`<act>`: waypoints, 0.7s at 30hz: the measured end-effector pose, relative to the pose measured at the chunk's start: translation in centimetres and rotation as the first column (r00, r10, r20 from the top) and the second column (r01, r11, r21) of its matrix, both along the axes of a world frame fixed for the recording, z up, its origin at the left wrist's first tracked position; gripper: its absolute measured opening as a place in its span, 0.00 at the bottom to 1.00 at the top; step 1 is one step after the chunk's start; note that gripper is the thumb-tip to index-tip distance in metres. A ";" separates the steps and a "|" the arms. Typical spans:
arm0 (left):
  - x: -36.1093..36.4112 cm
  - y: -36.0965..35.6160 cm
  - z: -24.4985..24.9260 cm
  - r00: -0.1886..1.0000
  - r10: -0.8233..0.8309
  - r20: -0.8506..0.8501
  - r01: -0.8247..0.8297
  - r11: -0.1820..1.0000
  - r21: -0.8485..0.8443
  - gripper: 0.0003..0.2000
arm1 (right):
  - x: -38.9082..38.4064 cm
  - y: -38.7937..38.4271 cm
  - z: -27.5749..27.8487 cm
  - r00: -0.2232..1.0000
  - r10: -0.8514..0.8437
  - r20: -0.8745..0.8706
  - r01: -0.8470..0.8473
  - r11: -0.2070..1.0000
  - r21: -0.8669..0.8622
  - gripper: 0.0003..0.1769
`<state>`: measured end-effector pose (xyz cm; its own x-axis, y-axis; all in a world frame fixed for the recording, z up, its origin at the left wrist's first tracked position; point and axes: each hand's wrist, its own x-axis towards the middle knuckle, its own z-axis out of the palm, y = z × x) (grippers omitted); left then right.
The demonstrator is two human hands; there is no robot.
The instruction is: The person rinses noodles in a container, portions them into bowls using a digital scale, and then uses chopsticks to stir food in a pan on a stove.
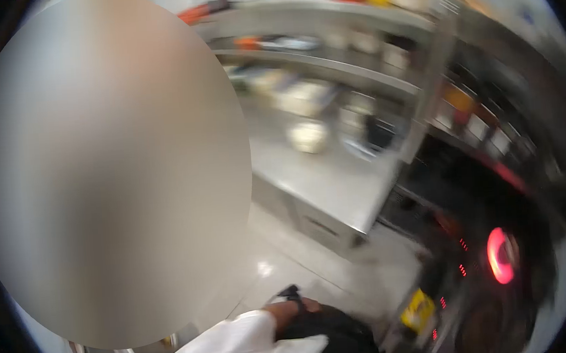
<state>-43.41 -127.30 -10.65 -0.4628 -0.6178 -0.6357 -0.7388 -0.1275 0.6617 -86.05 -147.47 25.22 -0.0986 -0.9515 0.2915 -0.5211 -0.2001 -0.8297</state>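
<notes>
My left hand (312,305) is low in the view, held close against the black apron (337,340) at my waist. A white sleeve (232,344) covers the upper part of that arm. Around the wrist is a black band, perhaps a watch (292,294). The fingers are small and smeared by motion, so I cannot make out their pose or anything in them. My right hand is out of view.
A large blurred oval hides the left side. Ahead, a steel counter (336,189) with shelves (327,62) holds a pale round container (308,136) and other items. At right, a cooktop has a glowing red ring (500,255) and a yellow patch (418,310) along its front.
</notes>
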 end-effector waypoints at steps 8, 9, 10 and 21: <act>-0.6 -8.9 -4.4 0.980 0.164 -0.116 -0.162 0.986 0.027 0.14 | 0.0 -9.4 -0.8 0.976 -0.104 0.194 0.123 0.988 -0.089 0.20; -0.6 -10.5 -4.2 0.996 -0.041 -0.073 0.024 0.977 -0.210 0.14 | -0.5 -10.9 -0.7 0.972 -0.121 0.201 0.140 0.987 -0.083 0.20; -0.1 -11.6 -3.8 0.998 -0.059 -0.010 0.047 0.864 -0.501 0.12 | -0.7 -12.7 -0.6 0.967 -0.165 0.194 0.175 0.984 -0.031 0.19; 0.7 -32.8 4.1 0.705 0.627 -0.332 -0.709 0.635 -0.305 0.07 | -4.1 -29.0 -6.0 0.939 -0.250 0.236 0.216 0.963 0.159 0.17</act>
